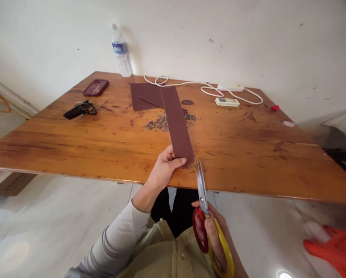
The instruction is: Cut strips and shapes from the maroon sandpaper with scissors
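My left hand (168, 166) grips the near end of a long maroon strip (177, 123) that looks like card or leather, thumb on top. The strip's near end is rounded and cut into small fringe-like teeth. In my right hand (216, 231) is a pair of scissors (202, 187) with one red and one yellow handle. Its blades point up and away, just right of the toothed end and apart from it, parted only slightly. A heap of small clippings (160, 122) lies on the table, partly hidden behind the strip.
On the wooden table (117, 143) lie a flat maroon sheet (144, 96), a maroon phone case (95, 88), a black hair clip (79, 109) and a white remote (227, 102). A water bottle (121, 54) stands by the wall near a white cable (187, 82). A red stool (332, 247) is below right.
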Available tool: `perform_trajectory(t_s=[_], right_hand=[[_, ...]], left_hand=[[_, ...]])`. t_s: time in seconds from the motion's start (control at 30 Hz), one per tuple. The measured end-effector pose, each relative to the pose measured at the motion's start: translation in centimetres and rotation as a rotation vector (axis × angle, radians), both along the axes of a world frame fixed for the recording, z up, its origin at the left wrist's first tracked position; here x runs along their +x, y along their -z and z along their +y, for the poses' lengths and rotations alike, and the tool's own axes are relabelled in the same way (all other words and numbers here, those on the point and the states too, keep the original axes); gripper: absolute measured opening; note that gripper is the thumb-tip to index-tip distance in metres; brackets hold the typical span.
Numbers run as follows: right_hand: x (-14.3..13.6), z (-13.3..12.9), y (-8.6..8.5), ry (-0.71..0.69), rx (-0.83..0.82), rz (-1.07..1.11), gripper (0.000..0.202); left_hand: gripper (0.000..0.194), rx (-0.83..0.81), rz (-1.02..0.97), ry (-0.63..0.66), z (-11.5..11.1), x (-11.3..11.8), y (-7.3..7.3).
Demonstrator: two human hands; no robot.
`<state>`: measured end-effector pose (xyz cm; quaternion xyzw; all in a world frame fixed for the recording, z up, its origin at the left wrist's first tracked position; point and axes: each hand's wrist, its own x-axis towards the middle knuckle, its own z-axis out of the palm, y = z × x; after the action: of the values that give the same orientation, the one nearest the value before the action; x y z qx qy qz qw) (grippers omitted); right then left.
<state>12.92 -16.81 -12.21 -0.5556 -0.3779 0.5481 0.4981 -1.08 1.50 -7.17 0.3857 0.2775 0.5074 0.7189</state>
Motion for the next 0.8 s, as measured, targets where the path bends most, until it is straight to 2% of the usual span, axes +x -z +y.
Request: perform_trajectory(t_s=[0.17,0.37,0.5,0.67,0.8], right_hand=[[0.2,1.0,-1.5,-0.015,0.013,0.000,0.064],[0.6,1.8,-1.9,-0.038,0.037,0.046,0.069],[0.9,1.8,-2.1,-0.051,0.063,0.021,0.066],[0.9,1.6,-1.2,-0.024,0.067,0.023,0.057],[1.4,1.1,0.1,-0.029,0.089,0.009,0.050]], left_hand=[[0.024,0.077,0.054,0.044,-0.3,-0.3,0.2],[0.035,0.141,0.125,0.126,-1.4,-0.9,-0.6],[0.035,0.159,0.185,0.177,-2.0,-1.4,-1.3],[0.033,0.146,0.149,0.334,-2.4,-1.7,-1.0],[0.042,0.061,0.143,0.267,-2.4,-1.9,-0.9]])
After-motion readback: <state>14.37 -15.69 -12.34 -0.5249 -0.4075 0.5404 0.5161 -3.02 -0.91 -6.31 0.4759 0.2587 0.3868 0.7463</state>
